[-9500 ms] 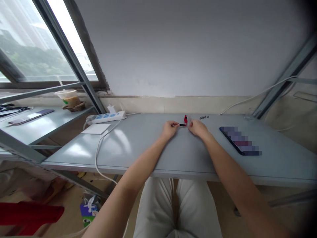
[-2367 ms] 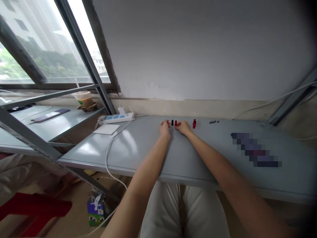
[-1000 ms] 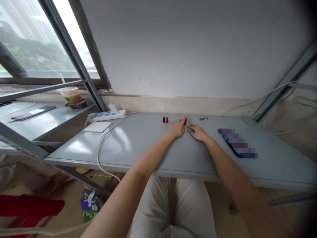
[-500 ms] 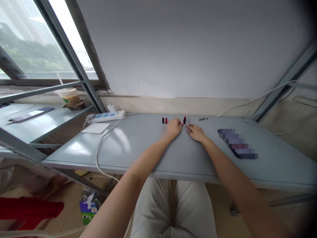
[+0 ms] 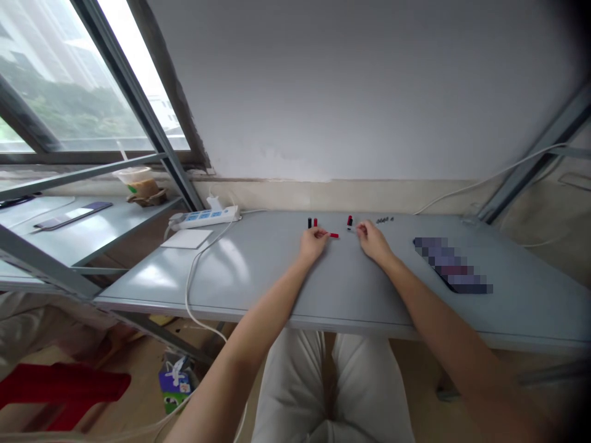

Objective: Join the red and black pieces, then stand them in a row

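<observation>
Left hand (image 5: pixel 314 243): clamped on red stick (image 5: pixel 333 235), end seemingly left accessible.
Right hand (image 5: pixel 373 241): at clear piece (image 5: pixel 353 229), grip unclear; nearer tabletop's (image 5: pixel 272 271) rear edge.

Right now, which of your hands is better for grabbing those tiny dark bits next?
Right, I think. The right hand is near the tiny dark bits, though it seems to pinch something clear. The left hand is farther away and holds a red piece.

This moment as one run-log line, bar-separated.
left hand: pinching red piece | right hand: pinching clear item | beyond left hand: black cylinder, red cylinder
</observation>
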Motion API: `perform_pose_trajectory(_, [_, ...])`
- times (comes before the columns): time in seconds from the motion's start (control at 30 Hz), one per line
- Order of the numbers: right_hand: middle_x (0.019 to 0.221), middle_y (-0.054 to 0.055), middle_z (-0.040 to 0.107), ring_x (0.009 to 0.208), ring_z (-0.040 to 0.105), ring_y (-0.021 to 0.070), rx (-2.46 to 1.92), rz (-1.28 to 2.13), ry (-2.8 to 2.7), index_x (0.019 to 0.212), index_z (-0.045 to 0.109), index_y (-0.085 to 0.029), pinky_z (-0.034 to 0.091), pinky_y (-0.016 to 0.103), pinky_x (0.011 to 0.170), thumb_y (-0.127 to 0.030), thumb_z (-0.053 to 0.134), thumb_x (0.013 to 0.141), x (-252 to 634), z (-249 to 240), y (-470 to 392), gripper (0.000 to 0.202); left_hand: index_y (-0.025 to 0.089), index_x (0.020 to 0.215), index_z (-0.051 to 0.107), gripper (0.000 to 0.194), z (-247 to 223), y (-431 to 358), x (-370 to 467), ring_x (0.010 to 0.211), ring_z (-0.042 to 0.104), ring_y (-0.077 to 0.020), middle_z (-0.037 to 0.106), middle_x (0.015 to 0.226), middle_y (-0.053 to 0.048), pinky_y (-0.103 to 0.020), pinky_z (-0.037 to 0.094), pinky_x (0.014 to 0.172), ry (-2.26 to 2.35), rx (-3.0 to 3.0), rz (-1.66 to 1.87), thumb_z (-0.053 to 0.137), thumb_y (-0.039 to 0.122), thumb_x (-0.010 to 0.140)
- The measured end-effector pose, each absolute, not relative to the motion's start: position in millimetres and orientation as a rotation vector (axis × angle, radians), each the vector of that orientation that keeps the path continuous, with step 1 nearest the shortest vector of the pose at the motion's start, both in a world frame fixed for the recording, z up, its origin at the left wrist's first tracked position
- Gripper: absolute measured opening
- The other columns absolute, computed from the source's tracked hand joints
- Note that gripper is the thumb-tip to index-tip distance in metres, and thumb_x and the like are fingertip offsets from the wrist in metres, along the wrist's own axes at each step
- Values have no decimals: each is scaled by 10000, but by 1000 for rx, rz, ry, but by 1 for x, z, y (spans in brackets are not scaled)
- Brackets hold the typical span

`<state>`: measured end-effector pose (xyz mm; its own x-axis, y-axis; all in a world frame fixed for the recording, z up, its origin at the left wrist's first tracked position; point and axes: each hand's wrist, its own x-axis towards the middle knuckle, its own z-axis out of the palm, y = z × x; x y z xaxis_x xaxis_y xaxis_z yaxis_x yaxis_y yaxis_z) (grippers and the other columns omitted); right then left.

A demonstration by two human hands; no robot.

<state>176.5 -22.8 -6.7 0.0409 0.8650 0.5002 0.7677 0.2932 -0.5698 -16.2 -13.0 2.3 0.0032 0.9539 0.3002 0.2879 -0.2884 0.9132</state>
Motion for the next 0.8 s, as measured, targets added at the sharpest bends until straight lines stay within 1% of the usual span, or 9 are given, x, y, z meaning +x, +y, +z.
perform_pose_trajectory(0.1, [736, 46, 582, 650, 534, 163, -1423, 233, -1622, 877, 483, -192, 390, 285, 632, -307, 389, 831, 175, -7, -24, 155, 151, 628, 626, 63, 3, -13, -16, 580, 479, -115, 577, 610, -29, -263, 385, 614, 1274, 1624, 1332, 624, 203, 663])
perform_pose_trajectory(0.23, [626, 2, 518, 567, 488, 143, -1321, 375, -1589, 804, 437, -215, 368, 271, 581, -404, 367, 835, 173, -12, -22, 204, 143, 651, 639, 76, 4, -12, -17, 599, 486, -114, 585, 632, -33, -261, 386, 625, 1258, 1618, 1337, 624, 214, 673])
perform_pose_trajectory(0.53, [602, -16, 481, 558, 468, 134, -1287, 544, -1559, 789, 416, -223, 367, 274, 588, -471, 401, 798, 173, -19, -18, 249, 145, 660, 652, 76, 3, -14, -16, 591, 475, -109, 572, 624, -25, -258, 378, 621, 1250, 1569, 1326, 636, 219, 670])
perform_pose_trajectory(0.8, [597, -25, 467, 514, 429, 114, -1253, 701, -1461, 783, 417, -227, 342, 254, 517, -562, 444, 749, 169, -13, -21, 338, 147, 661, 640, 72, 6, -16, -15, 590, 490, -107, 565, 622, -22, -260, 384, 630, 1217, 1467, 1302, 647, 218, 661])
